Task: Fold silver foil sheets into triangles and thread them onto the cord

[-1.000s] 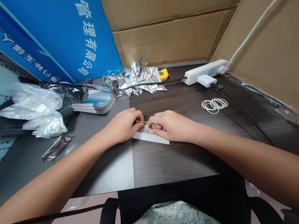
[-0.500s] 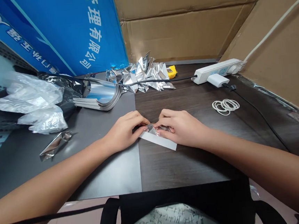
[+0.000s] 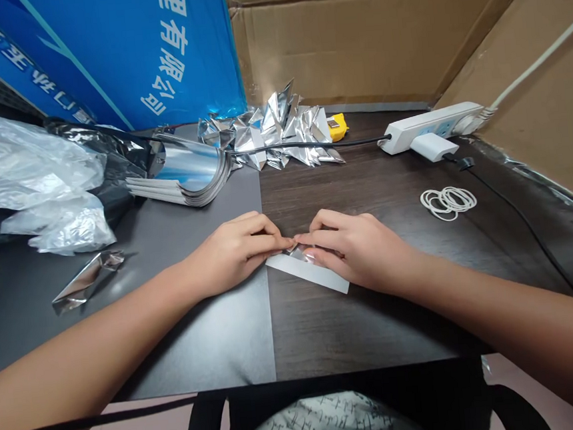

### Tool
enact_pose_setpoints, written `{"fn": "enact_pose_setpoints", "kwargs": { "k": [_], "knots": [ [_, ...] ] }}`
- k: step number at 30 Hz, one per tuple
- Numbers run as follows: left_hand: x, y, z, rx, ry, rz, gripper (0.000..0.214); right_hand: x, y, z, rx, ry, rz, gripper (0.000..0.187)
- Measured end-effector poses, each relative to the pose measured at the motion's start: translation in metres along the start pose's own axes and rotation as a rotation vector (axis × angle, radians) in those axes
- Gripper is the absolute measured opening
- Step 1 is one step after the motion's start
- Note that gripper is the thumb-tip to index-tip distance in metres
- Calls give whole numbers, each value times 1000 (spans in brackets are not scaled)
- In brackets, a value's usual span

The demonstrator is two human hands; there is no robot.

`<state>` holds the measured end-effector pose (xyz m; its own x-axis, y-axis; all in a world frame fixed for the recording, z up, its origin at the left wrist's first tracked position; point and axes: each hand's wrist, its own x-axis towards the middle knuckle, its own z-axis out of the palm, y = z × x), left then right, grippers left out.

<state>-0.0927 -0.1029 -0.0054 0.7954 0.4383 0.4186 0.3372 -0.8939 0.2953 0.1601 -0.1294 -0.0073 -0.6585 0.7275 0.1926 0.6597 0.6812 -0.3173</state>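
Observation:
A small silvery foil sheet with a pale edge (image 3: pixel 309 274) lies on the dark wood-grain table, partly covered by my fingers. My left hand (image 3: pixel 242 252) is closed at its far left part, thumb and fingertips pinching the foil. From the other side my right hand (image 3: pixel 357 245) grips the same piece, fingers bent over it and thumb along the near side. The fingertips of both hands almost meet at the foil's upper part. To the left, a separate crumpled foil piece (image 3: pixel 86 284) rests near my left forearm.
Curved stacked foil sheets (image 3: pixel 182 174) and crumpled foil pieces (image 3: pixel 279 132) lie at the back, with a yellow tape measure (image 3: pixel 338 127). A power strip (image 3: pixel 433 122), black cable and white rubber bands (image 3: pixel 448 202) are right. Clear plastic bags (image 3: pixel 66 214) stand left.
The view has tilted down and shifted slightly. My left thumb and fingertips have moved closer to my right fingertips over the foil. Both hands still hold it.

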Motion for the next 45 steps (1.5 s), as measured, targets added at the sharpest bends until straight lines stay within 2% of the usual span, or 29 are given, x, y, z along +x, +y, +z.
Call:
{"fn": "enact_pose_setpoints", "kwargs": {
  "k": [15, 20, 23, 28, 31, 45],
  "knots": [
    [0, 3, -3, 8, -64, 40, 28, -2, -6, -1, -211, -21, -80, 25],
    [-1, -1, -6, -32, -31, -30, 19, -1, -6, 1, -197, -23, -90, 24],
    [-1, -4, -8, -61, -54, -43, 14, -1, -5, 3, -185, -16, -99, 25],
    [-2, -6, -8, -72, -84, -36, 16, -3, -5, 4, -206, -23, -106, 23],
    [-2, -6, -7, -76, -75, -36, 18, -3, -6, 3, -228, -46, -123, 30],
    [-2, -5, -8, -102, -100, -119, 17, -3, -11, -1, -282, -67, -160, 33]
  ]
}}
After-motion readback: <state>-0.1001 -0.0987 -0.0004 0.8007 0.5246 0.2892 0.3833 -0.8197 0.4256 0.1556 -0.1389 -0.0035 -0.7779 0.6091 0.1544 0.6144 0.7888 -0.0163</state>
